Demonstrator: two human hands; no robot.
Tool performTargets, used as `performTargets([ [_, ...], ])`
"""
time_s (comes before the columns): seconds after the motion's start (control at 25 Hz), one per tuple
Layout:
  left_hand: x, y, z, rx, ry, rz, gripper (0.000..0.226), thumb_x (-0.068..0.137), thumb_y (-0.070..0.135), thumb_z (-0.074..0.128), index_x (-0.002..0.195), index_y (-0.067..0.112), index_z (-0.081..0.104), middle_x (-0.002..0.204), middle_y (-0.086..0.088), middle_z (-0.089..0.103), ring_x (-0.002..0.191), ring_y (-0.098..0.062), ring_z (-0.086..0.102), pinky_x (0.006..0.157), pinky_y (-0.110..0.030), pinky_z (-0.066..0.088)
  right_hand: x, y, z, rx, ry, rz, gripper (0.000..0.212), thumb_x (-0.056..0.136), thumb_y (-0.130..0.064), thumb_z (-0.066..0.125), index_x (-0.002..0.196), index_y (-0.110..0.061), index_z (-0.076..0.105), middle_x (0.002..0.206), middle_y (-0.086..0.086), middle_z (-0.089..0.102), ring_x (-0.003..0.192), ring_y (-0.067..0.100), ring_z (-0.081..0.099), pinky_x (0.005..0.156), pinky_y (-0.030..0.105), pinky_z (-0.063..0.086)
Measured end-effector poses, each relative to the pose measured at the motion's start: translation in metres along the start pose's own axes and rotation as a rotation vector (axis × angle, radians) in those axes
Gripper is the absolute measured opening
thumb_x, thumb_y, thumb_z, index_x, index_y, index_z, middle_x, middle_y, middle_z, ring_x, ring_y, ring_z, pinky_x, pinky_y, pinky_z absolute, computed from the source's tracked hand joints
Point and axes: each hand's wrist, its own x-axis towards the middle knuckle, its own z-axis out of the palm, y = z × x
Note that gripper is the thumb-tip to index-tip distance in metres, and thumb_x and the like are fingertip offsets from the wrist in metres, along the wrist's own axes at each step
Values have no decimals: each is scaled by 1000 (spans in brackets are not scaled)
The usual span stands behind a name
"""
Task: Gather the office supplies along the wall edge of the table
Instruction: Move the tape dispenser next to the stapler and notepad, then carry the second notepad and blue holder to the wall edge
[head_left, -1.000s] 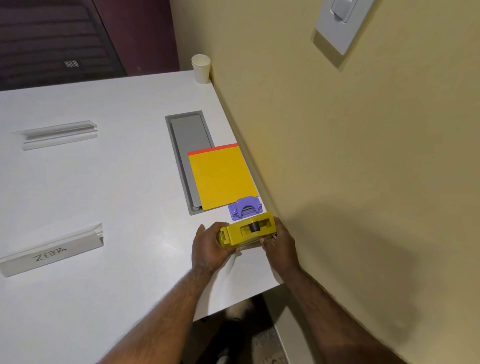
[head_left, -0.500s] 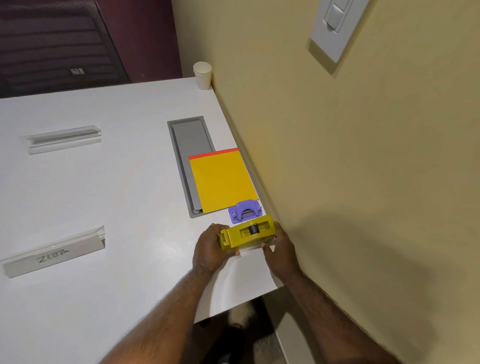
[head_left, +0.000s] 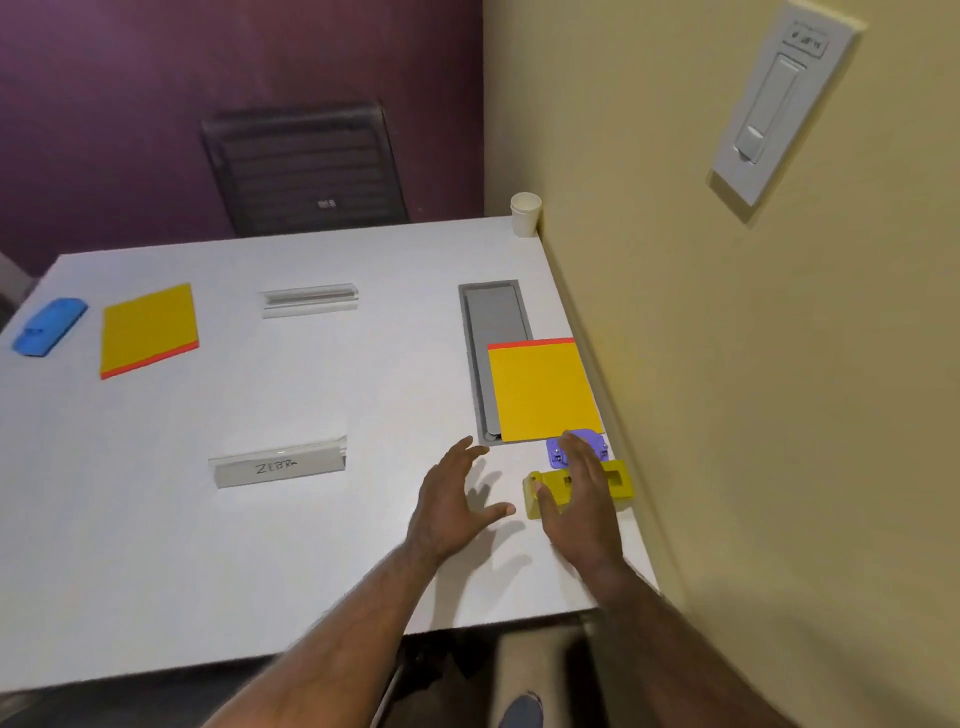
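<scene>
Worktop, white, smooth, wall along its right edge; likely slick under flat-bottomed items, so sliding probably easier than lifting. Yellow pad with red top strip, flat against the wall edge, partly over the grey cable hatch; judged light, flexible, best taken by an edge with thumb under. Second yellow pad, red strip along its near edge, far left of worktop, well apart from the wall; not yet gathered, same handling. Blue stapler-like item, just beside that pad at the left corner; exact kind unclear, probably rigid plastic and moderately heavy, best gripped across the body. Yellow tape dispenser, at the wall edge near the front corner, just in front of the purple punch; rigid, blocky, probably the heaviest piece, best held across both long sides. Purple hole punch, small, between pad and dispenser, partly hidden; hard plastic, probably light, pinchable at the sides. Right hand over dispenser and punch, fingers straight and spread, curled round nothing; contact with the dispenser top not certain. Left hand above bare worktop, just left of the dispenser, fingers spread wide, holding nothing
</scene>
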Motion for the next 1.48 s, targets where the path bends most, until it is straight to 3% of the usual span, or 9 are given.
performTargets([
  [0.16, -21, -1, -79, -13, 188, -21, 81, 67, 52, 80, 136, 30, 45, 151, 7, 37, 139, -10, 32, 111, -47, 32, 4, -49, 22, 109, 10, -107, 55, 86, -22, 69, 136, -14, 49, 144, 2, 49, 136, 21, 42, 107, 36, 41],
  [0.4, -98, -11, -200, 51, 463, -45, 81, 70, 52, 78, 138, 34, 38, 143, 18, 41, 127, 0, 38, 110, -43, 34, -17, -153, 63, 308, -39, -336, 45, 85, -21, 71, 127, -12, 55, 132, 0, 57, 125, 13, 50, 104, 32, 43],
  [0.48, -135, -15, -237, 94, 549, -49, 80, 72, 53, 76, 139, 35, 36, 145, 18, 40, 124, 3, 36, 112, -44, 33, -33, -194, 73, 331, -94, -427, 46, 85, -21, 70, 127, -13, 54, 133, -3, 56, 124, 8, 47, 104, 29, 41],
  [0.72, -270, -39, -334, 161, 785, -120, 80, 71, 60, 72, 138, 41, 33, 147, 12, 40, 133, -12, 38, 110, -48, 35, -114, -326, 94, 346, -286, -675, 50, 86, -36, 65, 131, -18, 51, 141, 0, 52, 131, 15, 45, 107, 28, 35],
  [0.96, -425, -74, -380, 281, 935, -194, 87, 62, 67, 73, 136, 37, 38, 145, 14, 42, 142, -11, 26, 115, -47, 22, -225, -425, 149, 363, -554, -790, 56, 92, -49, 52, 140, -23, 40, 150, 1, 41, 137, 17, 38, 112, 37, 34],
  [1.2, -547, -122, -403, 311, 1078, -447, 95, 63, 61, 78, 143, 30, 36, 150, 3, 39, 143, -17, 27, 114, -51, 25, -323, -488, 219, 360, -764, -909, 61, 90, -58, 47, 140, -24, 39, 150, -2, 39, 136, 10, 35, 110, 25, 27],
  [1.32, -592, -151, -408, 295, 1136, -539, 95, 61, 61, 78, 141, 34, 35, 147, 6, 42, 137, -16, 36, 110, -50, 32, -359, -511, 254, 404, -833, -997, 56, 90, -56, 48, 135, -23, 41, 142, -2, 45, 123, -9, 34, 105, 7, 23],
  [1.36, -605, -161, -410, 287, 1146, -570, 94, 60, 62, 78, 140, 35, 35, 145, 7, 44, 134, -16, 39, 109, -50, 34, -368, -518, 266, 424, -857, -1020, 55, 90, -54, 50, 134, -22, 42, 139, -1, 46, 122, -9, 34, 106, 8, 26],
  [1.48, -636, -198, -417, 293, 1135, -683, 96, 60, 61, 79, 140, 34, 34, 144, 7, 44, 132, -17, 42, 106, -51, 37, -394, -537, 310, 425, -948, -1030, 56, 91, -45, 58, 136, -17, 42, 145, 9, 44, 135, 18, 39, 114, 41, 33],
])
